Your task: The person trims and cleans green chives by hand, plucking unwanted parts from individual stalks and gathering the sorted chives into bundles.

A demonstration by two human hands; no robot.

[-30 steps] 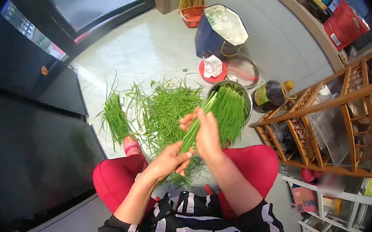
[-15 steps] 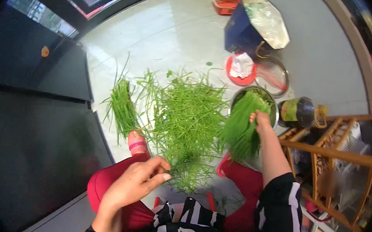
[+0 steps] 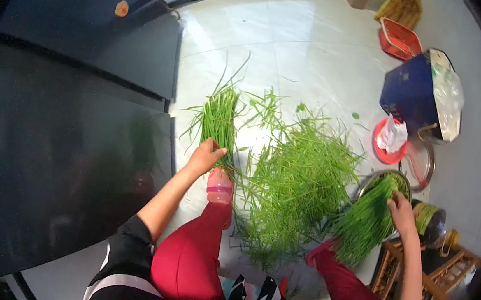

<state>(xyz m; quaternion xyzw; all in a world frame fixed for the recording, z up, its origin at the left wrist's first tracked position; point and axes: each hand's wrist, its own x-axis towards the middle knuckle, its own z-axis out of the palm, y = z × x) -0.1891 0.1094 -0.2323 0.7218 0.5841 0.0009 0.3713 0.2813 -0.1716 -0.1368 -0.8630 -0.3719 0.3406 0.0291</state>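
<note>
A bundle of green chives (image 3: pixel 220 113) lies on the floor at the left, beyond my foot. My left hand (image 3: pixel 207 157) is at its near end, fingers bent and thumb closing against some stalks. Over at the right, my right hand (image 3: pixel 401 211) is closed on a large bunch of chives (image 3: pixel 364 224) that leans out over the rim of a metal pot (image 3: pixel 406 182). Its fingertips are partly hidden. Between my hands a loose, tangled heap of chives (image 3: pixel 301 183) spreads over the floor.
Behind the pot are a red dish (image 3: pixel 388 157) with crumpled white paper, a glass lid (image 3: pixel 420 169) and a blue box (image 3: pixel 411 89) with a plastic bag. A dark bottle (image 3: pixel 432 220) and wooden rack (image 3: pixel 431 287) stand at right. A dark cabinet (image 3: pixel 75 156) borders the left.
My left hand has moved forward from above my knee to the left bundle of chives. My right hand stays on its bunch at the pot. The view has turned left.
</note>
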